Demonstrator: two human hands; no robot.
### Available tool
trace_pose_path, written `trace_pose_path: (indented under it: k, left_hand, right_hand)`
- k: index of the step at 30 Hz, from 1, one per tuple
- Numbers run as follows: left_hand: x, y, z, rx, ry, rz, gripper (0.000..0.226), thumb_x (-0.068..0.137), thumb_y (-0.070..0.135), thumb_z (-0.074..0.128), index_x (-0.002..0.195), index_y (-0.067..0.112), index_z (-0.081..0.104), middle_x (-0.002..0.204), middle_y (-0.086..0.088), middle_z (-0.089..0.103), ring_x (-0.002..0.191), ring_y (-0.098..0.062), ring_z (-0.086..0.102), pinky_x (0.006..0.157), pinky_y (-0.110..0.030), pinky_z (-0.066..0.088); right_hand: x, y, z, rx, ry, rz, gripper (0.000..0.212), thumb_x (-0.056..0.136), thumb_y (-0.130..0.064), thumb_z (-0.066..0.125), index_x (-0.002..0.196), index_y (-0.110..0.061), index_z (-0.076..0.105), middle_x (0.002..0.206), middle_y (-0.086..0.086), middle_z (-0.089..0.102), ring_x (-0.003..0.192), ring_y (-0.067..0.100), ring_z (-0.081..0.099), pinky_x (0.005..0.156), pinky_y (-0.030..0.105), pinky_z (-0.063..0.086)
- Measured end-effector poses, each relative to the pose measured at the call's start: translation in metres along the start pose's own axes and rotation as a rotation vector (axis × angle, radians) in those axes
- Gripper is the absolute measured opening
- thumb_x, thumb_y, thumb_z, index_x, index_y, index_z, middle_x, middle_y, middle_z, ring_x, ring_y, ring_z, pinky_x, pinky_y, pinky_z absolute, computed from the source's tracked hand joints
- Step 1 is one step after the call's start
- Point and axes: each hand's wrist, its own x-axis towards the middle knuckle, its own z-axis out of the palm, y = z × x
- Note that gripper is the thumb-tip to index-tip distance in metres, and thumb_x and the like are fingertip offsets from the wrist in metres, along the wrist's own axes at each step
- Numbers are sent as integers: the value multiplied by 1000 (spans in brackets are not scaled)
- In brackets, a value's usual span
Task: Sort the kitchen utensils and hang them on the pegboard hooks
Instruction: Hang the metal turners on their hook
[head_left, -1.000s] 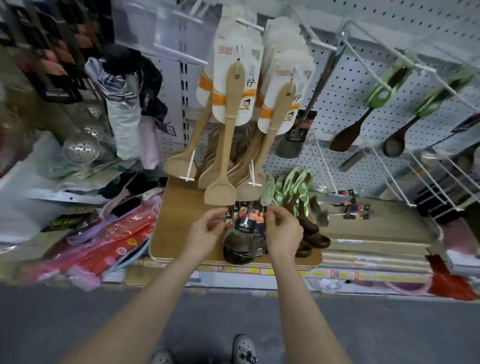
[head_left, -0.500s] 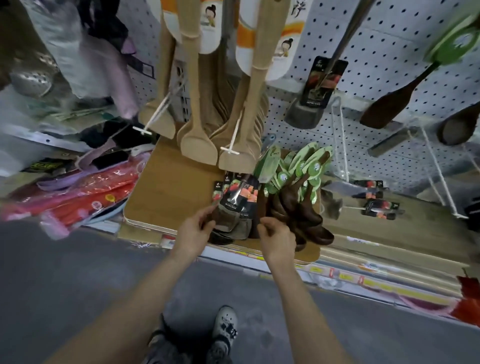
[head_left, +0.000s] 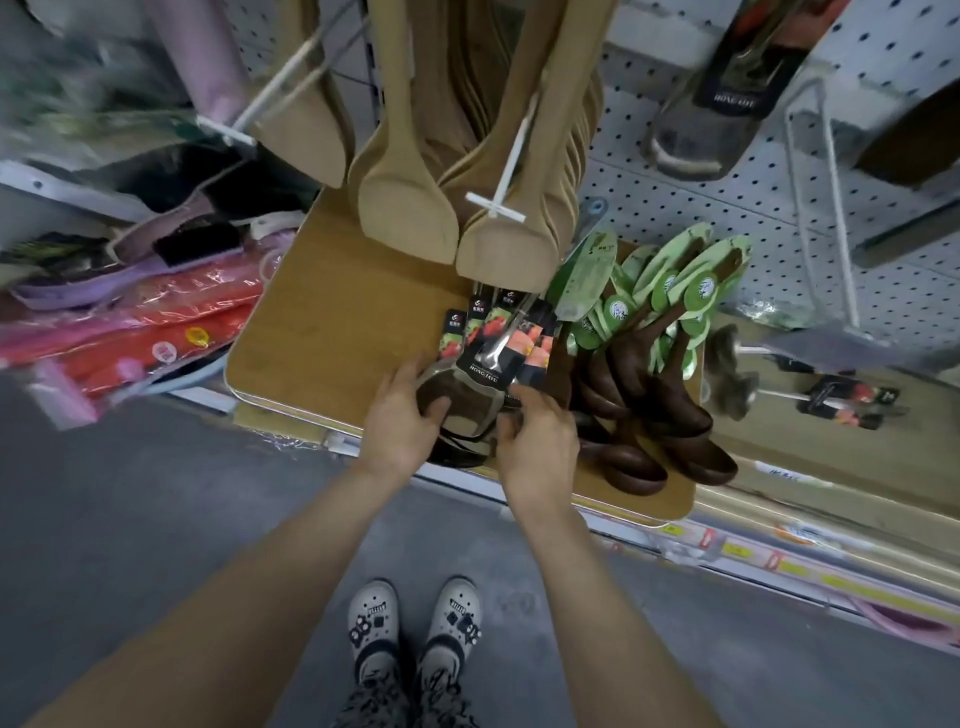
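Observation:
A bundle of metal ladles (head_left: 470, 410) with black and red card labels (head_left: 493, 338) lies on a wooden board (head_left: 322, 322). My left hand (head_left: 402, 421) grips the bowl of the top ladle from the left. My right hand (head_left: 537, 439) holds the same bundle from the right, fingers curled on it. Right beside it lies a pile of dark brown wooden spoons (head_left: 649, 415) with green card labels (head_left: 649, 291). Pale wooden spatulas (head_left: 415, 197) hang on pegboard hooks (head_left: 498, 202) just above the board.
The white pegboard (head_left: 675, 208) rises behind, with a bare wire hook (head_left: 831, 218) at the right and a boxed metal turner (head_left: 727, 104) hanging above. Red and pink packaged goods (head_left: 135, 332) lie to the left. More labelled utensils (head_left: 831, 400) rest on the right shelf. Grey floor below.
The camera has tilted down and moved closer to the shelf. Both hands have slid lower on the ladle bundle, from the card labels to the bowls.

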Motion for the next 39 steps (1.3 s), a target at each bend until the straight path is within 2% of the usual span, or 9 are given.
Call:
trace_pose_path:
  k: [8,13,15,21,27,29,33,36,39]
  left_hand:
    - [6,-20,8,-79,-5,-28,55,88,8,66,137,28,54,107,-12,68,99,-30,62,81,-25,44]
    - [0,-37,2,-215,32,-106,57,87,9,68,141,22,51,116,-13,68,109,-30,62,98,-40,49]
    - [-2,-39,-2,-297,37,-149,57,89,5,66,142,16,49,122,-13,66,114,-29,61,99,-32,50]
    - [-10,-48,-18,-480,92,-263,58,90,-5,62,143,13,48,120,-21,64,111,-33,61,61,-6,48]
    - [-20,-56,-35,-548,172,-298,58,88,-9,61,141,12,50,119,-1,64,97,-8,63,70,1,44]
    - [-22,-58,-39,-565,188,-316,58,87,-10,62,140,13,50,114,1,64,87,-1,60,67,-2,46]
    - [-17,-60,-47,-501,136,-331,54,79,-6,70,121,25,58,103,3,64,88,-12,63,74,-21,51]
    - [1,-56,-55,-350,90,-301,45,65,24,80,102,41,60,106,1,65,97,-18,64,91,-40,54]
    - [24,-51,-60,-260,15,-256,51,66,42,79,113,40,59,120,2,62,108,-17,61,98,-41,50]
  right_hand:
    - [-7,1,20,48,131,-14,42,83,6,61,118,-14,70,123,7,65,109,36,54,91,36,45]
    - [-12,-4,25,102,133,4,43,83,6,63,121,-14,69,129,8,59,116,32,51,98,33,41]
    - [-13,-7,26,143,120,39,44,84,3,65,123,-17,68,135,8,53,121,29,51,102,33,40]
    - [-14,-16,39,224,38,56,51,81,-1,73,127,-21,66,138,10,53,119,32,55,101,44,47]
    - [-16,-30,44,224,-33,-2,48,83,1,70,127,-19,66,142,8,52,128,27,49,106,29,37]
    - [-16,-34,47,267,-48,-27,49,81,4,69,124,-19,67,137,7,54,123,29,53,106,39,44]
    - [-9,-38,47,257,-25,-48,50,81,1,66,125,-23,63,124,1,53,109,30,60,96,43,51]
    - [11,-41,43,201,11,14,41,88,-10,66,126,-21,61,119,3,57,113,27,57,96,39,49]
    - [30,-49,43,161,26,65,41,92,-15,63,132,-18,57,126,8,56,119,29,53,100,38,43]
